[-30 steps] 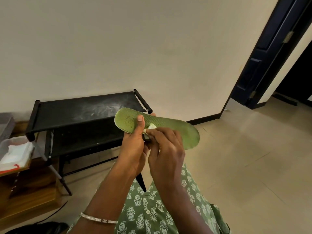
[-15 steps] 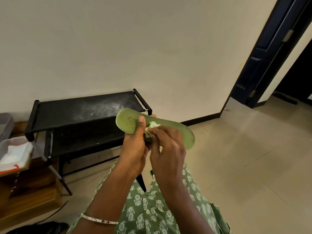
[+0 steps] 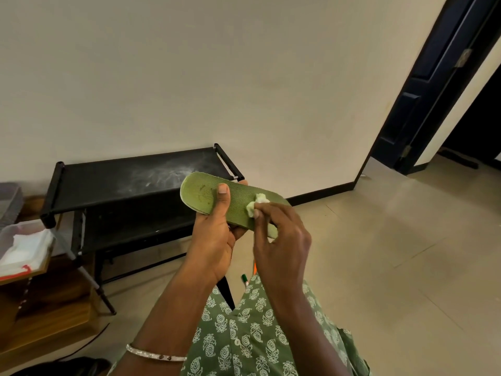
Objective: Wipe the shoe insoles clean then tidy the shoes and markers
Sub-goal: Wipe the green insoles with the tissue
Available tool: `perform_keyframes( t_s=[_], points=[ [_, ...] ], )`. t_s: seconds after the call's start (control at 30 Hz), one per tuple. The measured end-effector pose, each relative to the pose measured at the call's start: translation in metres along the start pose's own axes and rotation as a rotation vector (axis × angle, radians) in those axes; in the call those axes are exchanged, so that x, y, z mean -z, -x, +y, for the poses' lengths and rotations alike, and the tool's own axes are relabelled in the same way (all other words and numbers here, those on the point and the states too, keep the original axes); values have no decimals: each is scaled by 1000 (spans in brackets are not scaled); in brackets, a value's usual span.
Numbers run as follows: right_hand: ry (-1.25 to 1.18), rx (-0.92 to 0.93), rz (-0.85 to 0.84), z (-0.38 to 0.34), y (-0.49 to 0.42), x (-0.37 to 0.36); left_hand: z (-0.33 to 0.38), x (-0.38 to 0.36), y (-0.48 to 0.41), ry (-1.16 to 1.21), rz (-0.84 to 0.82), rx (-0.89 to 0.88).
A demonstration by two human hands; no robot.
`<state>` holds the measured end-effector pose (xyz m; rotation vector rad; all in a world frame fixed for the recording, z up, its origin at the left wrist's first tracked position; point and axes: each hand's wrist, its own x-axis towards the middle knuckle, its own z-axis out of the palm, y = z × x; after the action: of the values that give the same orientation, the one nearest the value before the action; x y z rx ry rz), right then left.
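Note:
A green shoe insole (image 3: 238, 199) is held up in front of me, its textured top side facing me with small dark marks near the heel end. My left hand (image 3: 214, 240) grips it from below, thumb pressed across its top. My right hand (image 3: 282, 240) pinches a small white wad of tissue (image 3: 256, 204) and presses it on the insole's middle. My right hand covers the insole's far end. On the floor below the hands, the tips of a green marker (image 3: 244, 280) and an orange marker (image 3: 254, 267) peek out.
A black two-tier shoe rack (image 3: 130, 180) stands against the wall, its top dusty. At the left a clear box with white cloth (image 3: 24, 245) sits on a wooden stand. A dark shoe (image 3: 67, 367) lies at the bottom left. A dark door (image 3: 433, 85) stands open at the right.
My right hand has slid the tissue along the insole, from next to my left thumb toward the middle. The insole now sits slightly lower and tilts more toward me.

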<state>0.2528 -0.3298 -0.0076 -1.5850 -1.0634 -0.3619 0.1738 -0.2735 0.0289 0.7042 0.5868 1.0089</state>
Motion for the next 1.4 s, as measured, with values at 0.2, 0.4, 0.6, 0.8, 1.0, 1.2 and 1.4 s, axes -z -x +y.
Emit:
perform_keyframes(
  t_s=[0.2, 0.4, 0.6, 0.8, 1.0, 1.2, 1.4],
  points=[
    [45, 160, -25, -17, 9, -7, -1, 4, 0, 28, 34, 36],
    [4, -84, -5, 20, -9, 8, 2, 4, -1, 51, 3, 62],
    [-57, -133, -27, 0, -2, 4, -4, 4, -3, 29, 8, 64],
    [23, 97, -63, -9, 4, -6, -4, 7, -3, 28, 5, 61],
    [-67, -173, -54, 21, -12, 12, 2, 6, -3, 9, 5, 56],
    [-84, -91, -44, -2, -6, 5, -3, 3, -5, 1, 9, 30],
    [35, 100, -58, -10, -1, -2, -4, 5, -3, 32, -3, 47]
  ],
)
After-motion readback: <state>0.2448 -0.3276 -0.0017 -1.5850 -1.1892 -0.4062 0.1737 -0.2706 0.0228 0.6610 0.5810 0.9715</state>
